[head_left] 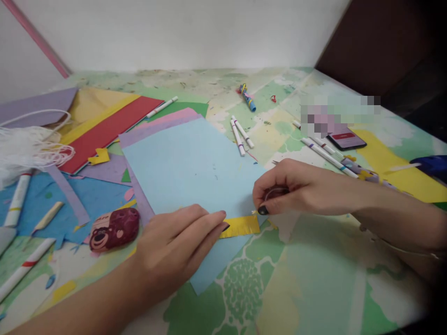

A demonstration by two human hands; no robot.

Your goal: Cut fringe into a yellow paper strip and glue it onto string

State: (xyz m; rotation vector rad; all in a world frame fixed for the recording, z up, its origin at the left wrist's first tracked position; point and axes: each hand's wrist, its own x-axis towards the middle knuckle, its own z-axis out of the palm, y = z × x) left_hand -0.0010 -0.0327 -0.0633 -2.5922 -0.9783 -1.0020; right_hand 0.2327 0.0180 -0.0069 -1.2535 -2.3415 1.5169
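Note:
A yellow fringed paper strip (240, 226) lies on a light blue sheet of paper (188, 163), its cut edge toward me. My left hand (185, 237) rests flat over the strip's left part, fingers stretched out and close together. At the strip's right end, my right hand (279, 188) is closed in a pinch, thumb against forefinger. A small white knotted end of string (254, 212) shows beside the thumbnail, and a thin pale loop curves inside the hand. The rest of the string is hidden by the fingers.
A tangle of white string (31, 144), coloured papers (111, 130) and a dark red bear-printed case (115, 229) lie left. White markers (238, 137), a decorated blue paper roll (247, 97) and a phone (347, 138) lie behind and right. Yellow paper (394, 163) is far right.

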